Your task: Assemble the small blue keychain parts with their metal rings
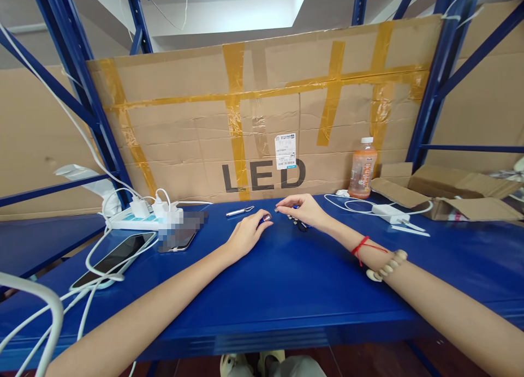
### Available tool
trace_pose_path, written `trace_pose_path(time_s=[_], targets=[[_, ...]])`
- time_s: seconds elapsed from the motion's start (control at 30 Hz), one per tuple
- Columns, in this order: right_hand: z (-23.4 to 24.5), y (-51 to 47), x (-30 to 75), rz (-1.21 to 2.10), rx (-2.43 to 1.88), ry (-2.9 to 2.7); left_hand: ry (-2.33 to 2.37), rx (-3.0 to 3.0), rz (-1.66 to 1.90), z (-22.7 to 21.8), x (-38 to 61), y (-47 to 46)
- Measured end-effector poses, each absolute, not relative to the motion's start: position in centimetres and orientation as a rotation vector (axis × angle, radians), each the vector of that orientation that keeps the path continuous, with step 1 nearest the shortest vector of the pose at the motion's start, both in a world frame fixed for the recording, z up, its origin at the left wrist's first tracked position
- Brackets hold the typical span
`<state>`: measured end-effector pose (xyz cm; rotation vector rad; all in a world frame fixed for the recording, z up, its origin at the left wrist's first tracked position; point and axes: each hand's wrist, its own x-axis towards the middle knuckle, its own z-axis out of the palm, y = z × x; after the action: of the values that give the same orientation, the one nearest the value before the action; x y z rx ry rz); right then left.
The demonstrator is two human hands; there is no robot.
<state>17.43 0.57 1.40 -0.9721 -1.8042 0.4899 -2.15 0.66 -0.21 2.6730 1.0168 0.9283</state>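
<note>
My left hand (245, 234) rests on the blue shelf top (286, 279), fingers curled around a small blue part that peeks out at the fingertips. My right hand (305, 209) is just to its right, thumb and forefinger pinched on a tiny silver piece (277, 209), with a dark small item (301, 225) partly hidden under the palm. A silver pen-like tool (239, 211) lies just beyond the left hand. A red string and a bead bracelet (387, 266) circle my right wrist.
A power strip (135, 220) with white chargers and cables sits at the left, beside two phones (114, 257). An orange drink bottle (362, 169), a white adapter (391, 212) and open cardboard boxes (450, 194) stand at the right. A taped cardboard wall marked LED backs the shelf.
</note>
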Motion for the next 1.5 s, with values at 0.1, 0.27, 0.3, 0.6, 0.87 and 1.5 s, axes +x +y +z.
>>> trace_pose_path(time_s=[0.1, 0.27, 0.3, 0.6, 0.87, 1.5], targets=[[1.7, -0.2, 16.5, 0.512, -0.934, -1.81, 0.987, 2.633, 0.958, -0.3, -2.2, 0.8], [1.8, -0.6, 16.3, 0.547, -0.927, -1.825, 0.935, 2.634, 0.943, -0.1, -2.1, 0.4], [1.8, -0.6, 16.3, 0.551, -0.927, -1.825, 0.926, 2.633, 0.951, -0.1, -2.1, 0.4], [1.4, -0.4, 15.9, 0.61, -0.868, -1.83, 0.833, 2.658, 1.078, -0.3, -2.2, 0.4], [2.0, -0.7, 16.3, 0.474, -0.771, -1.969, 0.837, 2.671, 1.058, -0.5, -2.2, 0.5], [0.4, -0.3, 16.2, 0.293, -0.751, -2.029, 0.806, 2.83, 0.984, -0.3, -2.4, -0.1]])
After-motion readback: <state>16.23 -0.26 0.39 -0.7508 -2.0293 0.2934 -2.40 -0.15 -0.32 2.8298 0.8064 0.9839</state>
